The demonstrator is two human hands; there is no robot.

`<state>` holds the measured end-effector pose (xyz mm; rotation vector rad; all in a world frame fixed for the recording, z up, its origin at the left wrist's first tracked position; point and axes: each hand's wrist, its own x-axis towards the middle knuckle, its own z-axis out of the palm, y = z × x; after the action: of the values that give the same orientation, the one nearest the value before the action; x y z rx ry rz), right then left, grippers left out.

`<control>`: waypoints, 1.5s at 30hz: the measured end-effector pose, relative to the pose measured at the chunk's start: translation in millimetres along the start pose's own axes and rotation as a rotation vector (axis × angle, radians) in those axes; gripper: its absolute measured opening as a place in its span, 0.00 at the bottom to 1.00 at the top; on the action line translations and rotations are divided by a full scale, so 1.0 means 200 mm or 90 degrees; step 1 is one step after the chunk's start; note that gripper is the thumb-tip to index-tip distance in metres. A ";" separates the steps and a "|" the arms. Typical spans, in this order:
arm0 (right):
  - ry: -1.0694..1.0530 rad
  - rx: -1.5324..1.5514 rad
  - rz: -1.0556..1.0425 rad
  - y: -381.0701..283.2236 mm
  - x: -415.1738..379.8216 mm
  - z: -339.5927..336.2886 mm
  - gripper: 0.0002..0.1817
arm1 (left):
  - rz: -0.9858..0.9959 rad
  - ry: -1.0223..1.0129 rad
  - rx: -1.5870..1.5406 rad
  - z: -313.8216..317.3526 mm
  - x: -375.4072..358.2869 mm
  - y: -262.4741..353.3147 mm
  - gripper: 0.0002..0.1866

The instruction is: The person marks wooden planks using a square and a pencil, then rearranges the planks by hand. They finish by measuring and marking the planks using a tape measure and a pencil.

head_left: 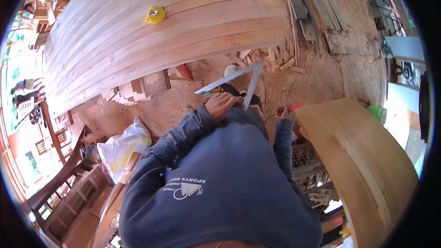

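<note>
In front of my waist, my left hand (221, 104) is closed around a metal carpenter's square (229, 78). Its two arms stick out past my fingers and meet at a corner pointing away from me. A small yellow and black item (217, 90) shows just beyond that hand. Down at my right side, my right hand (286, 111) grips a red pencil (296, 107) that points to the right. Ahead lie wide light-coloured boards (183, 32) set edge to edge, with pencil lines across their right part. A yellow tape measure (155, 14) rests on them.
Offcuts (278, 59) lie on the shavings-strewn floor by the boards' right end. A curved stack of wood (358, 147) stands close on my right, near a green item (377, 113). A white sack (124, 147) sits at left. Long planks (321, 0) lie at the upper right.
</note>
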<state>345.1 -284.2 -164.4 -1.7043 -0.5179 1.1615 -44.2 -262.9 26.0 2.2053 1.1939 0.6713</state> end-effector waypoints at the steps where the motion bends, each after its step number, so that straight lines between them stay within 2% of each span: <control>1: 0.021 -0.009 0.026 0.02 -0.04 0.00 0.26 | 0.008 -0.017 0.003 0.02 -0.03 0.05 0.17; 3: 0.027 -0.100 0.033 0.08 -0.07 0.00 0.28 | -0.060 -0.085 -0.038 0.03 -0.10 0.11 0.17; 5: 0.012 -0.189 0.055 0.16 -0.09 0.03 0.26 | -0.139 -0.119 -0.084 0.03 -0.22 0.16 0.16; 6: -0.016 -0.250 0.072 0.29 -0.04 0.00 0.25 | -0.218 -0.114 -0.084 0.04 -0.29 0.16 0.16; 8: -0.112 -0.419 0.112 0.53 0.02 -0.07 0.25 | -0.373 -0.097 -0.091 0.08 -0.44 0.17 0.16; 10: -0.279 -0.643 0.144 0.53 0.00 -0.15 0.28 | -0.484 -0.080 -0.020 0.08 -0.58 0.16 0.16; 12: -0.575 -1.180 -0.382 0.63 -0.05 -0.31 0.29 | -0.603 -0.045 0.018 0.15 -0.82 0.03 0.17; 14: -0.640 -1.148 -0.396 0.57 -0.10 -0.35 0.23 | -0.712 -0.026 0.044 0.24 -1.06 -0.10 0.16; 16: -0.628 -1.091 -0.299 0.54 -0.12 -0.32 0.23 | -0.792 0.025 0.078 0.37 -1.33 -0.22 0.16; 18: -0.605 -1.063 -0.245 0.53 -0.13 -0.27 0.23 | -0.830 0.078 0.008 0.65 -1.72 -0.41 0.17; 19: -0.591 -1.057 -0.234 0.51 -0.15 -0.23 0.23 | -0.839 0.098 -0.029 0.72 -1.87 -0.42 0.18; 21: -0.558 -1.053 -0.213 0.52 -0.18 -0.21 0.23 | -1.019 0.005 -0.050 0.66 -1.99 -0.27 0.21; 22: -0.538 -1.053 -0.201 0.53 -0.19 -0.19 0.23 | -1.035 0.021 -0.089 0.62 -2.04 -0.17 0.21; 23: -0.514 -1.049 -0.192 0.53 -0.23 -0.18 0.22 | -1.073 -0.058 -0.070 0.93 -2.34 -0.41 0.23; 27: -0.399 -1.035 -0.152 0.60 -0.33 -0.03 0.22 | -1.178 0.017 -0.190 0.80 -2.50 -0.21 0.32; 28: -0.381 -1.030 -0.149 0.62 -0.37 0.02 0.22 | -1.192 0.034 -0.209 0.78 -2.54 -0.19 0.35; 31: -0.346 -1.009 -0.169 0.65 -0.49 0.25 0.23 | -1.159 0.037 -0.219 0.88 -2.81 -0.33 0.28; 35: -0.286 -0.985 -0.243 0.78 -0.70 0.51 0.23 | -1.001 0.162 -0.393 0.91 -3.20 -0.54 0.34; 37: -0.235 -0.986 -0.335 0.97 -0.77 0.63 0.23 | -1.115 0.268 -0.472 0.87 -3.29 -0.60 0.17; 39: -0.197 -0.959 -0.428 1.06 -0.90 0.78 0.23 | -1.062 0.212 -0.442 0.79 -3.44 -0.71 0.15; 40: -0.223 -0.924 -0.415 0.92 -1.07 0.89 0.23 | -1.073 0.282 -0.377 0.71 -3.52 -0.68 0.18; 41: -0.248 -0.888 -0.402 0.81 -1.22 0.99 0.23 | -1.080 0.349 -0.309 0.48 -3.48 -0.55 0.21; 42: -0.273 -0.852 -0.387 0.73 -1.34 1.10 0.23 | -1.175 0.307 -0.255 0.43 -3.53 -0.57 0.23; 45: -0.429 -0.726 -0.470 0.67 -1.40 1.38 0.26 | -1.156 0.406 -0.302 0.31 -3.72 -0.52 0.25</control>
<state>-46.3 -424.5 -172.6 -1.6180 -2.3384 0.8584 -425.3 -866.7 -214.3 -0.0321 2.2751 0.6088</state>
